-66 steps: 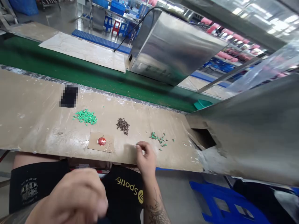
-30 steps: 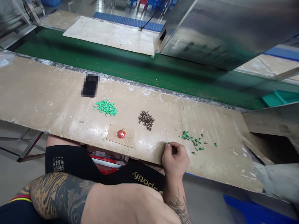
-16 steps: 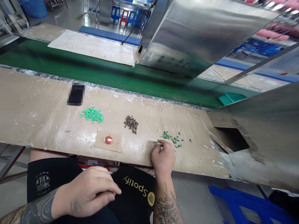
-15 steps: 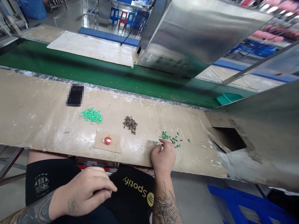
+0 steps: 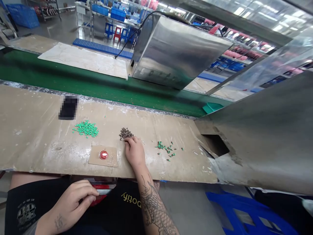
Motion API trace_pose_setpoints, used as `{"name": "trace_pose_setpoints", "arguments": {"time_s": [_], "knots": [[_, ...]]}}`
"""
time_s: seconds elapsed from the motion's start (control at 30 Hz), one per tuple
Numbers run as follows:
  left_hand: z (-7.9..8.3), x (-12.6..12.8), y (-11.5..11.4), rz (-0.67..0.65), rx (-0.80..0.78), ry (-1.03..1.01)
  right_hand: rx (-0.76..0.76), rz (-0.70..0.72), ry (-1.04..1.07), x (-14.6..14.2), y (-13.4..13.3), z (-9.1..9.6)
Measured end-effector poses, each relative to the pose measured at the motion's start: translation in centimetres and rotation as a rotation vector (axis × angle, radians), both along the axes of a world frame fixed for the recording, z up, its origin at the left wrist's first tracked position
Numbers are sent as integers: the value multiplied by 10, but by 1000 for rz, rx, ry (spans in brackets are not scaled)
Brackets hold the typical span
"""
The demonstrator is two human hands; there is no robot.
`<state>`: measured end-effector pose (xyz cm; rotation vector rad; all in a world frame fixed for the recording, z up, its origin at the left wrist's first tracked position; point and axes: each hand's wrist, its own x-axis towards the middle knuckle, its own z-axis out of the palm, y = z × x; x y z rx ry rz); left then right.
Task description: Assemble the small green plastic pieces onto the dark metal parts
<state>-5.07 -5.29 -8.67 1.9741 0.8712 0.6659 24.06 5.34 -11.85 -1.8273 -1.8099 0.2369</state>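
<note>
My right hand [image 5: 134, 151] rests on the worn brown worktop [image 5: 36, 143], fingers curled, with its fingertips at the near edge of a small pile of dark brown bits [image 5: 125, 133]. Whether it grips any of them is hidden. My left hand [image 5: 70, 202] lies low on my lap below the table edge, fingers loosely bent, holding nothing I can see. A red round cap [image 5: 103, 154] sits on a small cardboard square [image 5: 96, 158] just left of my right hand. A heap of green bits [image 5: 86, 128] lies further left, and scattered green bits [image 5: 166, 148] lie to the right.
A dark blurred rectangle [image 5: 68, 107] lies at the back left of the worktop. Behind runs a green conveyor belt [image 5: 73, 83] under a steel housing [image 5: 176, 55]. A grey metal chute [image 5: 264, 130] with a square opening [image 5: 215, 145] stands at the right. A blue stool [image 5: 244, 215] sits below.
My right hand has moved left from the scattered green bits to the dark brown pile. My left hand has stayed on my lap.
</note>
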Motion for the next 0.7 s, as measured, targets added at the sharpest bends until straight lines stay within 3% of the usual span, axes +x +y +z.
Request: {"name": "trace_pose_setpoints", "arguments": {"time_s": [0.27,0.37,0.5,0.57,0.7], "knots": [[-9,1,-2,-6,5,-11,4,30,196,-4,9,3],[-5,2,1,17,22,-42,12,39,377,-4,-5,5],[4,11,8,139,30,-60,-52,110,663,-23,-45,10],[10,19,12,217,31,-74,-136,186,887,-41,-68,14],[21,38,18,247,56,-174,-377,305,1595,-73,-103,27]]}}
